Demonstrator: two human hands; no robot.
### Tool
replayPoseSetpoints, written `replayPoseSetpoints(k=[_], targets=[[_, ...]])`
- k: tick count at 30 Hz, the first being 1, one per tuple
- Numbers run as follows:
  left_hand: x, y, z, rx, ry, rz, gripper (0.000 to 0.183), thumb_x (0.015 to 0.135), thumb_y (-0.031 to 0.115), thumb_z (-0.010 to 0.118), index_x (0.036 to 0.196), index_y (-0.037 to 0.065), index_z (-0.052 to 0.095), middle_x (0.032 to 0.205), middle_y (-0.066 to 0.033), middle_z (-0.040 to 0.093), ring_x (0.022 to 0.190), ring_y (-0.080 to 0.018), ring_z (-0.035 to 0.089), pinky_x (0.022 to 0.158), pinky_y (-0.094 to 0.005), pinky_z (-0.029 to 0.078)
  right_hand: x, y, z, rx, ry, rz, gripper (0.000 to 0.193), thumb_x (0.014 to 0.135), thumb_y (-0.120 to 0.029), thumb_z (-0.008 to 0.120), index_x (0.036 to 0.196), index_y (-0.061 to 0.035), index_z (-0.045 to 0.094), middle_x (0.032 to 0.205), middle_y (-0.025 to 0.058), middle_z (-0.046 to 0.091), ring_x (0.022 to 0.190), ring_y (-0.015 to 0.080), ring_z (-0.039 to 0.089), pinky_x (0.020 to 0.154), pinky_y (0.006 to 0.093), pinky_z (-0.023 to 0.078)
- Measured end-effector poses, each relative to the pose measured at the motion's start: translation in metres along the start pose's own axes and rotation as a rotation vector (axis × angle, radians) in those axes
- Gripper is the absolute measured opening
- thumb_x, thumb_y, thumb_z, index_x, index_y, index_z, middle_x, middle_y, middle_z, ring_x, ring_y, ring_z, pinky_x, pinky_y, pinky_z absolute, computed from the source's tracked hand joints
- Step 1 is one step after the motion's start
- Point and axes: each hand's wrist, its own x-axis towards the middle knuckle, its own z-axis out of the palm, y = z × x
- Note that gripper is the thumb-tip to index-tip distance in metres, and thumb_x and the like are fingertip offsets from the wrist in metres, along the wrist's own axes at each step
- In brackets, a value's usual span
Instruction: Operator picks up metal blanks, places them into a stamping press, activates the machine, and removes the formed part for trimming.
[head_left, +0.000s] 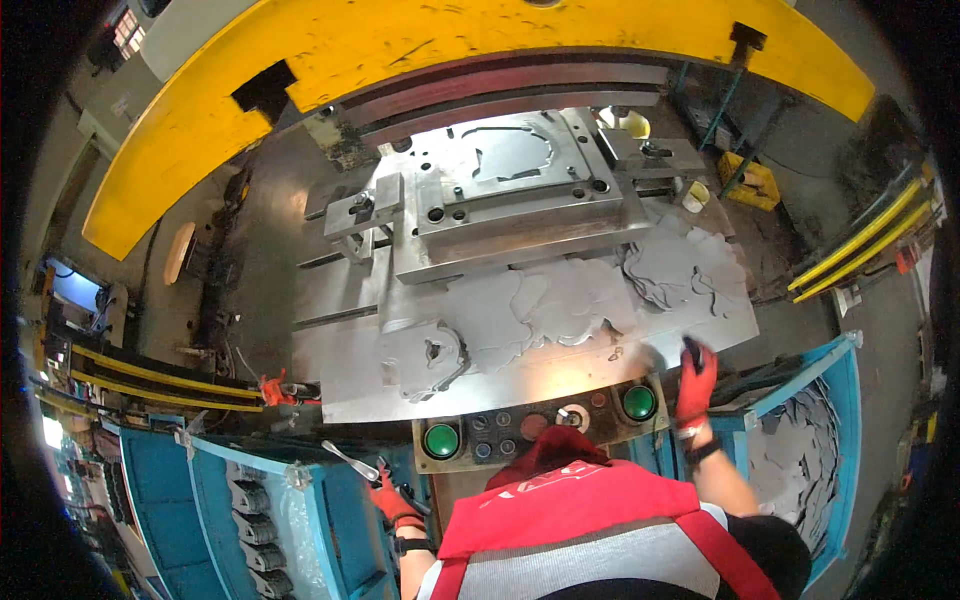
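Note:
My left hand (391,500), in a red glove, is closed round the end of a slim silver metal tool (350,461), left of the control panel. The tool points up and to the left; its exact kind is unclear. My right hand (697,388), in a red glove with dark fingertips, is over the right front edge of the metal press bed (345,370). A grey blur lies beside its fingers, and whether they hold anything is hard to make out. Thin grey sheet-metal pieces (560,300) lie on the bed in front of the steel die (520,235).
A yellow press beam (480,45) arches over the die. The control panel (465,455) has two green buttons. A blue bin (845,440) of grey scrap stands at right; a blue rack (210,470) with stacked dark parts stands at left. Yellow guard bars (860,240) flank the press.

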Motion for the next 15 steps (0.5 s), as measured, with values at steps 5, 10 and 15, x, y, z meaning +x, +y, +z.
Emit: replayPoseSetpoints(k=[5, 10, 15], targets=[[0.046, -0.107, 0.007, 0.224, -0.17, -0.023, 0.06, 0.07, 0.03, 0.072, 0.114, 0.001, 0.043, 0.091, -0.0098, 0.059, 0.074, -0.0156, 0.053, 0.062, -0.0305, 0.044, -0.064, 0.147, 0.0, -0.253, -0.27, 0.304, 0.066, 0.071, -0.031, 0.067, 0.123, -0.0001, 0.041, 0.113, 0.0214, 0.052, 0.108, 0.0323, 0.048, 0.093, 0.037, 0.036], [-0.028, -0.013, 0.077, 0.292, -0.134, -0.171, 0.072, 0.067, 0.026, 0.074, 0.121, 0.003, 0.033, 0.092, -0.0136, 0.058, 0.075, -0.0195, 0.055, 0.06, -0.0359, 0.045, -0.065, 0.142, 0.015, -0.407, -0.301, 0.461, 0.093, 0.055, -0.039, 0.077, 0.129, -0.0026, 0.032, 0.12, 0.0223, 0.046, 0.112, 0.0352, 0.043, 0.094, 0.04, 0.035], [-0.04, -0.001, 0.08, 0.225, -0.145, -0.194, 0.071, 0.064, 0.026, 0.076, 0.116, 0.003, 0.034, 0.095, -0.0155, 0.055, 0.076, -0.0225, 0.055, 0.059, -0.0389, 0.046, -0.064, 0.146, 0.018, -0.458, -0.29, 0.493, 0.091, 0.052, -0.036, 0.079, 0.125, -0.0035, 0.037, 0.118, 0.0217, 0.048, 0.11, 0.0362, 0.044, 0.092, 0.0416, 0.037]])
